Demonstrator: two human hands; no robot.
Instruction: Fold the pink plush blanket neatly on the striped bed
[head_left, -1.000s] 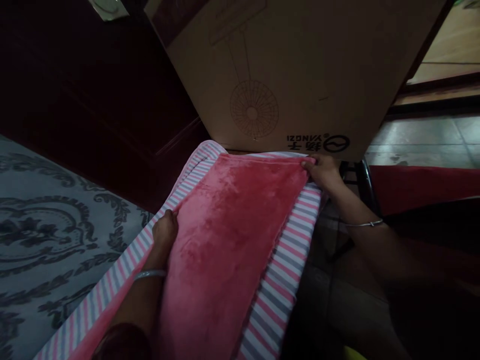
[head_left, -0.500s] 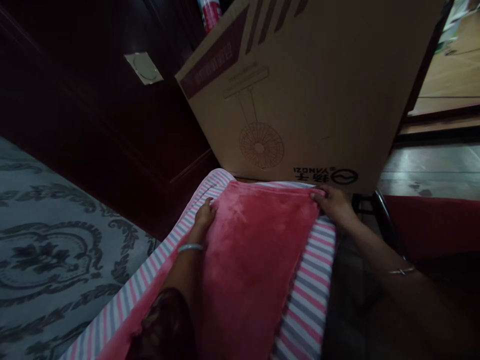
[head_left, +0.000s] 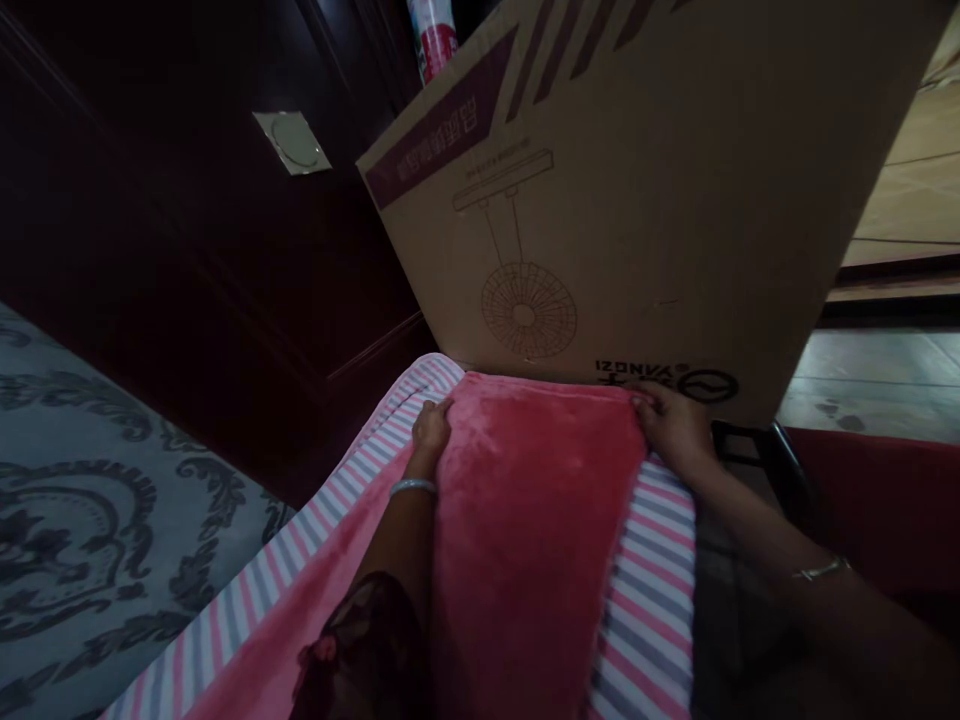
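Observation:
A pink plush blanket [head_left: 525, 510] with a pink, grey and white striped side lies stretched in front of me. My left hand [head_left: 431, 428] grips the far left corner of the folded pink layer, fingers closed on the cloth. My right hand [head_left: 673, 425] pinches the far right corner of the same layer, right below a large cardboard box [head_left: 637, 190]. Both wrists wear thin bangles.
The cardboard box, printed with a fan drawing, stands upright just behind the blanket. Dark wooden furniture [head_left: 187, 220] fills the upper left. A grey patterned bedspread [head_left: 90, 500] lies at the left. A black metal frame [head_left: 772, 460] and tiled floor [head_left: 877, 370] are at the right.
My left hand has slid forward along the pink layer's left edge to its far corner. My right hand has kept its corner. The view has tilted up, showing more of the box.

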